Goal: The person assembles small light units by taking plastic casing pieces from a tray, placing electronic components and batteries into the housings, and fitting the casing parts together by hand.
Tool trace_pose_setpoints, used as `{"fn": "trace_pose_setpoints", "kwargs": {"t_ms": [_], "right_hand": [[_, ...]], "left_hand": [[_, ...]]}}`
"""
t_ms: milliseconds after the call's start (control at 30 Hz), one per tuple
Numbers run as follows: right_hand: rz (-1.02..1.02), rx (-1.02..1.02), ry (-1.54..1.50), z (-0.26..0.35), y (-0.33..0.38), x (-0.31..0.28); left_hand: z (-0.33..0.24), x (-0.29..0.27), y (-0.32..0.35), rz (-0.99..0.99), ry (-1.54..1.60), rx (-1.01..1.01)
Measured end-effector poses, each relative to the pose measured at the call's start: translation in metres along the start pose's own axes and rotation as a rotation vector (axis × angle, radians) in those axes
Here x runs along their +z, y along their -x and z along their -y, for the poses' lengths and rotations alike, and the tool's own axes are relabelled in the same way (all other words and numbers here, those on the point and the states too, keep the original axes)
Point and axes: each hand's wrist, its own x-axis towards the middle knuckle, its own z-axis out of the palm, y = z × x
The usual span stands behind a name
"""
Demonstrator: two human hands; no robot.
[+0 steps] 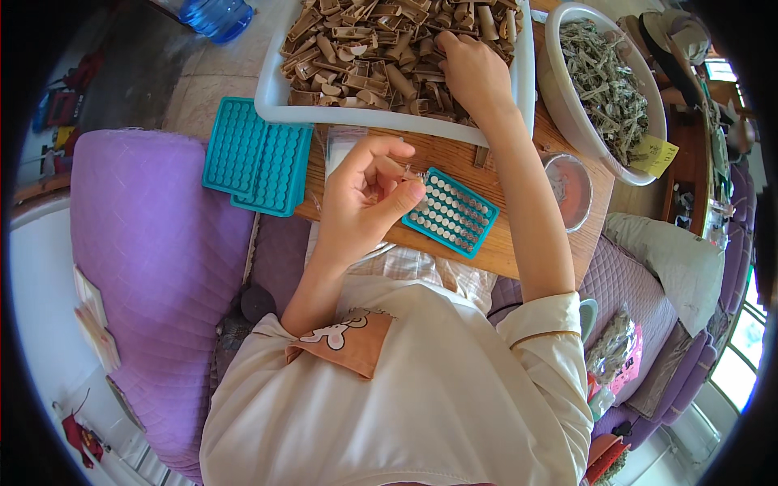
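My left hand point(369, 185) is raised over the near side of the wooden table, left of a small teal tray. Its thumb and fingers pinch a small, partly clear piece point(414, 175) with a metallic glint; its exact kind is too small to tell. In the teal tray point(461, 249), rows of round silvery discs fill the holes. My right hand point(476, 74) reaches into a white bin point(381, 118) heaped with brown, trough-shaped plastic pieces point(369, 57). Its fingers curl down among the pieces, and what the fingertips hold, if anything, is hidden.
Stacked teal trays point(258, 154) with round cavities lie at the table's left edge. A round clear container point(567, 190) stands right of my right forearm. Beyond it, a white tub point(557, 81) holds many greyish strips. A blue water bottle point(215, 18) is at the far left.
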Motion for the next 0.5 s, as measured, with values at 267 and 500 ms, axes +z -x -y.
{"fn": "trace_pose_setpoints", "kwargs": {"t_ms": [267,500], "right_hand": [[-0.181,-0.028,0.052,-0.014,0.003,0.001],[-0.194,0.154,-0.227,0.002,0.015,-0.037]], "left_hand": [[0.001,0.004,-0.002,-0.051,0.161,0.119],[-0.002,0.003,-0.003,-0.118,0.236,0.090]]}}
